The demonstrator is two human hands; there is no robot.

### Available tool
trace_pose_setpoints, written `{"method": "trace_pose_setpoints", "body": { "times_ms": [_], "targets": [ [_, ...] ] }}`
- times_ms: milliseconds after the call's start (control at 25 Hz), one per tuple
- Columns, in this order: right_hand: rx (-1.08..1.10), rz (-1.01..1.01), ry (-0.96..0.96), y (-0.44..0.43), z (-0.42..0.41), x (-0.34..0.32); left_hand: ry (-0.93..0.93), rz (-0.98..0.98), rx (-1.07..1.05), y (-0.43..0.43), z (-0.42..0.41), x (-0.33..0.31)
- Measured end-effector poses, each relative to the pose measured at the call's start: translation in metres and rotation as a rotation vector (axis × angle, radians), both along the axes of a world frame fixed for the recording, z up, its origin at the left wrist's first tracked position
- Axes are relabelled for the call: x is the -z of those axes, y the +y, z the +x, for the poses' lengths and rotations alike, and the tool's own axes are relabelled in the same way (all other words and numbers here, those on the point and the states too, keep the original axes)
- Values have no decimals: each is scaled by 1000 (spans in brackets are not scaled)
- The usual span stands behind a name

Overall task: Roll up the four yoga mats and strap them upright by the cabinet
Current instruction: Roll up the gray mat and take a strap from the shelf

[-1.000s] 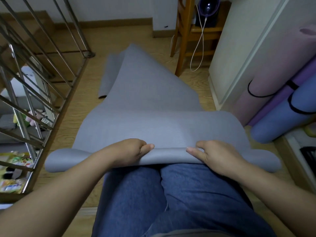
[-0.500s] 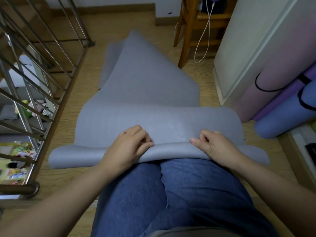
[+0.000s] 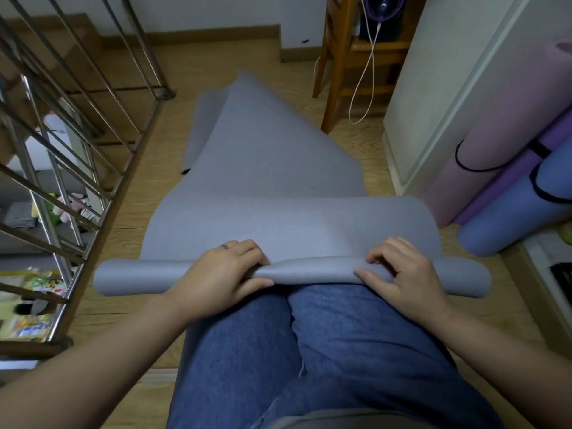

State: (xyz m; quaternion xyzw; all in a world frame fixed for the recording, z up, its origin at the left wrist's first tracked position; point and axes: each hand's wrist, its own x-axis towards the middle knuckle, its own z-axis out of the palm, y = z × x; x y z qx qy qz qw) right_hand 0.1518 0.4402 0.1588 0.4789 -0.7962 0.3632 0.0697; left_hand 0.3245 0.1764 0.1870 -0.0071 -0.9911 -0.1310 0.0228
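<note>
A grey yoga mat [image 3: 272,168] lies spread on the wooden floor ahead of my knees, its far end crooked and folded. Its near end is wound into a thin roll [image 3: 312,269] across my lap. My left hand [image 3: 221,275] grips the roll left of centre, fingers over the top and thumb underneath. My right hand [image 3: 402,274] grips it right of centre the same way. Three rolled mats lean against the white cabinet [image 3: 439,97] at right: a pink mat [image 3: 495,144], a purple mat [image 3: 523,168] and a blue mat [image 3: 513,212], with black straps around the pink and blue ones.
A metal stair railing [image 3: 62,156] runs along the left, with a drop to a lower floor behind it. A wooden chair [image 3: 340,57] with a white cable [image 3: 365,75] hanging from it stands at the back. My legs in blue jeans [image 3: 309,351] fill the foreground.
Both hands have rolled the near end forward, so the roll is thicker. My fingers have shifted further over the top of the roll.
</note>
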Motion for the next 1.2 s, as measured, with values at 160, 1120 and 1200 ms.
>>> {"method": "trace_pose_setpoints", "body": {
  "times_ms": [160, 1120, 1200],
  "targets": [
    [-45, 273, 28, 14, -3, -11, -60, 19, -119, 2, -7, -3],
    [323, 397, -345, -76, -52, 4, 160, -311, -33, -8, -33, 15],
    [284, 70, -163, -57, -35, 6, 105, -280, -21, -13, -37, 12]
  ]
}}
